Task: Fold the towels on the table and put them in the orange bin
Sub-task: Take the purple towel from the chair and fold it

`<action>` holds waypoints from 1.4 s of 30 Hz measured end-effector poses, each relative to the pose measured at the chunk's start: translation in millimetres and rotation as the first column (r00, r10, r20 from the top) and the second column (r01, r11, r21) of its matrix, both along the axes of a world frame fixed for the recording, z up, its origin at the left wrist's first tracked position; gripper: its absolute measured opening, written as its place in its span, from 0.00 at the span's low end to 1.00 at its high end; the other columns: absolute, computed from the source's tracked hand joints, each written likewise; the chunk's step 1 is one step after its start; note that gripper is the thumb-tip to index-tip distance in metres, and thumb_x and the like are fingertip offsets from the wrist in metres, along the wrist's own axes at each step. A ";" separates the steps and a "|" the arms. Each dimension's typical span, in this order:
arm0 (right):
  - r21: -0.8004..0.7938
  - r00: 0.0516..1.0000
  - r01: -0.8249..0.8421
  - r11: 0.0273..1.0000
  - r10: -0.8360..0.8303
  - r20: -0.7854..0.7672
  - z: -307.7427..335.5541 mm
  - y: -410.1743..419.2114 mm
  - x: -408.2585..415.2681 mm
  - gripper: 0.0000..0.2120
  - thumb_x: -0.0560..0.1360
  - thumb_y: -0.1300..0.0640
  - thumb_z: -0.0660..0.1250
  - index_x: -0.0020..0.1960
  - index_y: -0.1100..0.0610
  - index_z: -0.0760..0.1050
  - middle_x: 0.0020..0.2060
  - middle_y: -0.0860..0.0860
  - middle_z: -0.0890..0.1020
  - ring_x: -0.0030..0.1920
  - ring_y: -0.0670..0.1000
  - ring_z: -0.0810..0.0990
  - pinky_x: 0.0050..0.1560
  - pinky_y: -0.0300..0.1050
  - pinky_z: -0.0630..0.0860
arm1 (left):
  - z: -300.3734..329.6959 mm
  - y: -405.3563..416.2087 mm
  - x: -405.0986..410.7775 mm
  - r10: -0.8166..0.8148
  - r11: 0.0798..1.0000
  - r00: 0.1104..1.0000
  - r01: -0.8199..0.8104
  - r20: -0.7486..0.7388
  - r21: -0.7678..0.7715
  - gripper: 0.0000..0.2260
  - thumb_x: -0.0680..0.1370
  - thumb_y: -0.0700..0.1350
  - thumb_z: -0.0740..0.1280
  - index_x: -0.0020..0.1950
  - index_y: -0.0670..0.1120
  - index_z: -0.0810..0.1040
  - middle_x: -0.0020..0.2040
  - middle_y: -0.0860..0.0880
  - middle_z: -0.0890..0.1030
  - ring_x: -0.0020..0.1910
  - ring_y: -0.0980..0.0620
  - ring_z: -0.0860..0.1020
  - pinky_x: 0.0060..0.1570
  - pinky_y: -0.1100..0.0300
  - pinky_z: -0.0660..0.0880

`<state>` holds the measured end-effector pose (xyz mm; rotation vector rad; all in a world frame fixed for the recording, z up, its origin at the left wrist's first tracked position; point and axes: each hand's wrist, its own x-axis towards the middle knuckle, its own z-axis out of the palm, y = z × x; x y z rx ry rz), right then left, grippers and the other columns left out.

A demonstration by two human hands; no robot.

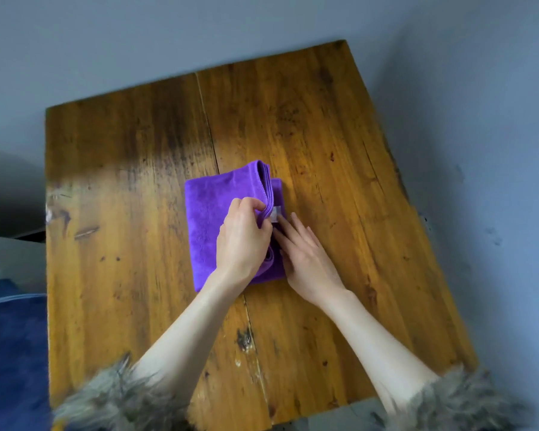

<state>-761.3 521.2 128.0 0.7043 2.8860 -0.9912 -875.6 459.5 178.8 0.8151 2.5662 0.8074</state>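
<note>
A purple towel lies folded in the middle of the wooden table. My left hand grips the folded upper layers at the towel's right edge, lifting them a little. My right hand lies flat beside it with straight fingers on the lower layer, their tips at a small white label sewn to the towel. No orange bin is in view.
A dark blue fabric thing sits left of the table, low in the view. Grey walls stand behind and to the right. Fur cuffs cover both of my forearms near the table's front edge.
</note>
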 end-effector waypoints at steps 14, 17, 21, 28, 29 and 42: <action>-0.189 0.829 0.506 0.842 -0.535 -0.163 5.9 -15.4 18.6 0.13 0.78 0.62 0.60 0.60 0.61 0.76 0.57 0.55 0.77 0.58 0.52 0.75 0.60 0.45 0.73 | -27.9 -29.2 16.7 -0.193 0.976 0.970 0.206 -0.148 0.075 0.11 0.78 0.35 0.61 0.59 0.39 0.76 0.53 0.42 0.76 0.51 0.41 0.75 0.50 0.50 0.73; 0.085 0.915 0.358 0.930 -0.332 -0.230 9.4 -24.2 0.0 0.17 0.78 0.60 0.56 0.64 0.64 0.72 0.65 0.59 0.73 0.68 0.58 0.69 0.69 0.56 0.64 | -34.6 -50.2 -6.6 -0.223 0.975 0.907 0.213 -0.357 -0.069 0.15 0.76 0.33 0.61 0.62 0.40 0.75 0.63 0.40 0.75 0.64 0.37 0.70 0.60 0.45 0.70; 0.321 0.999 0.026 0.947 -0.011 -0.051 -0.6 -27.3 -31.4 0.23 0.79 0.54 0.51 0.72 0.62 0.62 0.73 0.57 0.63 0.74 0.56 0.57 0.73 0.58 0.54 | -46.7 -54.2 -43.7 -0.425 0.898 0.842 0.346 -0.332 -0.272 0.21 0.80 0.46 0.54 0.72 0.43 0.66 0.74 0.42 0.62 0.74 0.39 0.56 0.72 0.44 0.54; 0.258 0.997 -0.012 0.966 -0.006 0.073 -35.1 8.1 -31.4 0.27 0.80 0.47 0.49 0.76 0.54 0.50 0.76 0.52 0.50 0.76 0.51 0.45 0.75 0.55 0.45 | -74.2 -56.2 -58.8 -0.435 0.888 0.831 0.331 -0.346 -0.321 0.26 0.79 0.58 0.50 0.75 0.50 0.58 0.77 0.46 0.56 0.76 0.46 0.49 0.74 0.49 0.46; 0.244 0.998 -0.007 0.970 -0.008 0.060 -36.4 7.7 -32.2 0.27 0.80 0.47 0.49 0.76 0.54 0.50 0.76 0.51 0.50 0.76 0.50 0.44 0.75 0.55 0.45 | -75.4 -55.6 -58.3 -0.425 0.893 0.832 0.321 -0.356 -0.316 0.26 0.79 0.58 0.50 0.75 0.50 0.58 0.76 0.46 0.56 0.76 0.46 0.49 0.74 0.49 0.47; 0.307 0.997 0.024 0.951 -0.046 0.067 -31.1 19.3 -68.7 0.26 0.80 0.48 0.47 0.76 0.55 0.51 0.76 0.54 0.52 0.76 0.52 0.46 0.74 0.56 0.42 | -78.3 -67.1 -30.7 -0.491 0.867 0.780 0.390 -0.389 -0.311 0.25 0.78 0.58 0.53 0.74 0.51 0.62 0.76 0.46 0.59 0.75 0.46 0.55 0.73 0.42 0.49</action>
